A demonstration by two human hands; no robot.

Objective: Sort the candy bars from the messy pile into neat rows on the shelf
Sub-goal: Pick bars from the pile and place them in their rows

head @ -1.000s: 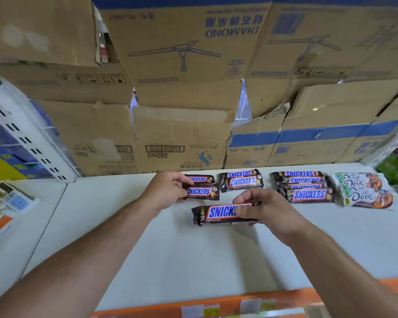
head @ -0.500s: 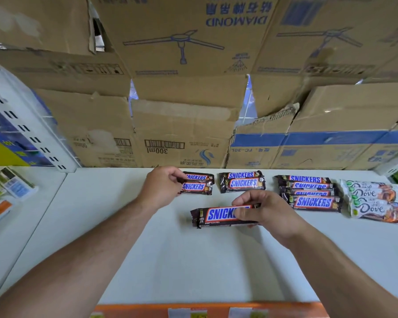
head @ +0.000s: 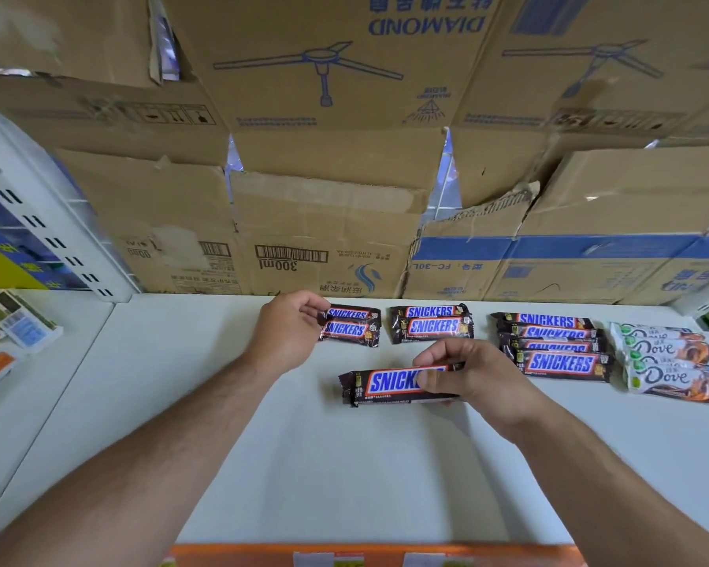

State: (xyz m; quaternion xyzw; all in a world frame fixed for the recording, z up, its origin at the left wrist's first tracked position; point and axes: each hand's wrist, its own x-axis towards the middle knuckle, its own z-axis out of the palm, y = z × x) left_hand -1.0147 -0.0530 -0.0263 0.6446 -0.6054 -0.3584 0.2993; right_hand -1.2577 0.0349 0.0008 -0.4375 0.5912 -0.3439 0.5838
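On the white shelf (head: pixel 303 464), my right hand (head: pixel 471 374) pinches the right half of a long Snickers bar (head: pixel 381 382) lying flat in front of the row. My left hand (head: pixel 287 333) grips the left end of two small Snickers bars (head: pixel 351 327) at the back. To their right lies another pair of small Snickers (head: pixel 432 323), then a column of several overlapping Snickers bars (head: pixel 557 345). White Dove bars (head: pixel 672 366) overlap at the far right.
Stacked cardboard boxes (head: pixel 324 223) form a wall right behind the candy row. A white perforated shelf upright (head: pixel 37 223) and packaged goods (head: pixel 13 325) stand at the left. An orange shelf edge with price tags (head: pixel 365 556) runs along the front.
My left hand has nudged the front small Snickers bar back against the one behind it. My right hand and the long bar have stayed in place. The view has tilted slightly.
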